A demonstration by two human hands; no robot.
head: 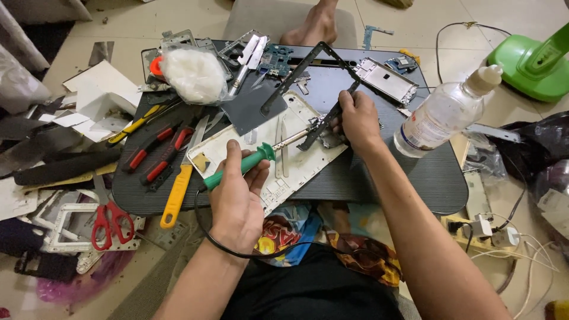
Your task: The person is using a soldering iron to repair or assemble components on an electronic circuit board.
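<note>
Soldering iron [249, 166] with a green handle lies in the left hand [237, 198], fingers wrapped around the grip, its metal tip reaching toward a black frame [308, 80] over the middle of the dark bench [403, 178]. Right hand [358, 118] pinches that frame near its lower end, fingers pressed on it, tilting it up above a white back panel [267, 154] lying flat on the bench. Work seems to be at the heating stage, tip close to a small metal part [326, 133] under the frame; whether it touches is hard to tell. Next move likely calls for a steady tip and a firm hold on the frame. Iron's black cord [204, 228] loops down toward the lap. Red-handled pliers [157, 157] and a clear bottle [441, 112] sit to either side
</note>
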